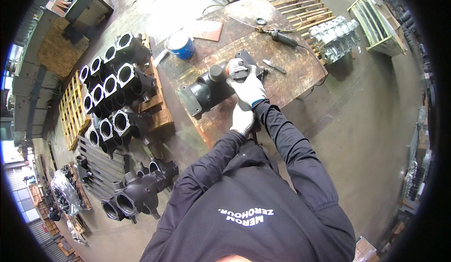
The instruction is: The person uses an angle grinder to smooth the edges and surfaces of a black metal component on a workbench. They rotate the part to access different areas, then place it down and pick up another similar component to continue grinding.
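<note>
Both hands are in white gloves and sit close together on my feed, the left below the right. My right hand (250, 88) rests at the black casting (220, 89), its fingers bent against a rounded grey piece (240, 73) there; I cannot tell whether they grip it. My left hand (242, 119) is just below, at the near side of the casting, and its fingers are too hidden for me to say if they are open or closed.

I have the casting lying aslant across the desk (292, 89), a flat flange at its left end and a short round stub standing up beside the grey piece. To the right of my hands I can see a small knife-like tool (274, 66); farther off, a dark tool with a cord (284, 37) lies near a black disc (261, 21). Beyond the casting I make out a blue can (180, 50) and, to its right, a flat reddish-brown sheet (209, 31).

Left of the desk I see rows of black castings (134, 81) with round openings, and nearer to me another casting (141, 191). On the right, silvery parts (334, 37) are stacked by a slatted wooden pallet (300, 6).
</note>
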`<state>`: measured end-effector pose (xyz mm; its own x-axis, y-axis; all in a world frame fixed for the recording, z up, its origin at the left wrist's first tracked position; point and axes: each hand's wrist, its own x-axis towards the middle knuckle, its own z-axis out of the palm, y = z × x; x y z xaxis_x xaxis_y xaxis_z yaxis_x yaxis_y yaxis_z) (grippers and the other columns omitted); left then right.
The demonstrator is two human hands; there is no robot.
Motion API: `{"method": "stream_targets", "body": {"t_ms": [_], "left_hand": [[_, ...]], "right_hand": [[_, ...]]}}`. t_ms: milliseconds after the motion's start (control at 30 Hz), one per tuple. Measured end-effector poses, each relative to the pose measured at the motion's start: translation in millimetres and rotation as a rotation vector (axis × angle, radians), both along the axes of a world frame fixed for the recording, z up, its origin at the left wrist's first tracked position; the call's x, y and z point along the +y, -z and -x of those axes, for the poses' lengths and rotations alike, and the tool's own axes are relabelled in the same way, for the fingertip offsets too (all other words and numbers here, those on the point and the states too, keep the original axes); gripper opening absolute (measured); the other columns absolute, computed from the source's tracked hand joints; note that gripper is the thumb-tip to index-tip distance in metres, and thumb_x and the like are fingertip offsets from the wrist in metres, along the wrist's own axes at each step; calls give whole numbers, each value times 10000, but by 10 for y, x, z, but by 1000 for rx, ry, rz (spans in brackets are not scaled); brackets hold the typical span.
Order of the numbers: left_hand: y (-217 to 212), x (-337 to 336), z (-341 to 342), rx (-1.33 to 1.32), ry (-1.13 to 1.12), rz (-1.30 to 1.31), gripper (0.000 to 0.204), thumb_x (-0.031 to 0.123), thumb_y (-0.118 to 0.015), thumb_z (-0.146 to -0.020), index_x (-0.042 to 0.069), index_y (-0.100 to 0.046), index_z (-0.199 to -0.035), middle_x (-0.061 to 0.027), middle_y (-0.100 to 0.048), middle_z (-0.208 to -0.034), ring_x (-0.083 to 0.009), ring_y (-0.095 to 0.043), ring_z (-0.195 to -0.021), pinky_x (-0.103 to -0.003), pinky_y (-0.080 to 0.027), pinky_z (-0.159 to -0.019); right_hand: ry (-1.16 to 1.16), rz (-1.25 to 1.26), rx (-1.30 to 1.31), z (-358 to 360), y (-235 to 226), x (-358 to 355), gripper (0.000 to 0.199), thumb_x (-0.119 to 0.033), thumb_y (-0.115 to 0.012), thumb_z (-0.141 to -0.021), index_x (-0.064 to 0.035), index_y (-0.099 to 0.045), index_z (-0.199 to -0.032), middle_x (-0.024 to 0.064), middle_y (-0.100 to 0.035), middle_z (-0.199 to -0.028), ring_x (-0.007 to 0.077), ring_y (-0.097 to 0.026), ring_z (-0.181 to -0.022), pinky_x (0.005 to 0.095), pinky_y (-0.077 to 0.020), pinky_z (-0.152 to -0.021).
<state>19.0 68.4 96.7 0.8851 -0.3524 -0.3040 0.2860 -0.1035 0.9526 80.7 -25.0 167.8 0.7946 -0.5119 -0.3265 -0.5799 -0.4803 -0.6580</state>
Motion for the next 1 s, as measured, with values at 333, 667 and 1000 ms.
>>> {"method": "stream_targets", "body": {"t_ms": [333,667,1000], "left_hand": [[221,-185,-3,83,-116,73,311,2,-475,-965,-19,-538,-1269,-138,-644,-1186,-240,-620,-1084,-346,-496,-955],[212,-116,-5,-78,-83,84,335,84,-501,-992,-47,-545,-1298,-172,-666,-1216,-292,-644,-1114,-356,-498,-965],[318,-308,-68,25,-191,128,342,86,-567,-943,-59,-582,-1252,-196,-688,-1172,-288,-671,-1042,-352,-516,-895]], "right_hand": [[-89,-34,4,-43,42,-150,1045,-543,-797,-785,-58,-259,-1538,267,-660,-1257,402,-679,-1137,462,-521,-996],[-62,53,-85,-39,77,-91,961,-550,-799,-778,-97,-318,-1476,268,-689,-1177,414,-695,-1089,471,-539,-953],[-135,-48,-6,-121,-23,-209,993,-486,-822,-797,-43,-289,-1509,281,-613,-1326,397,-624,-1232,426,-492,-1042]]}}
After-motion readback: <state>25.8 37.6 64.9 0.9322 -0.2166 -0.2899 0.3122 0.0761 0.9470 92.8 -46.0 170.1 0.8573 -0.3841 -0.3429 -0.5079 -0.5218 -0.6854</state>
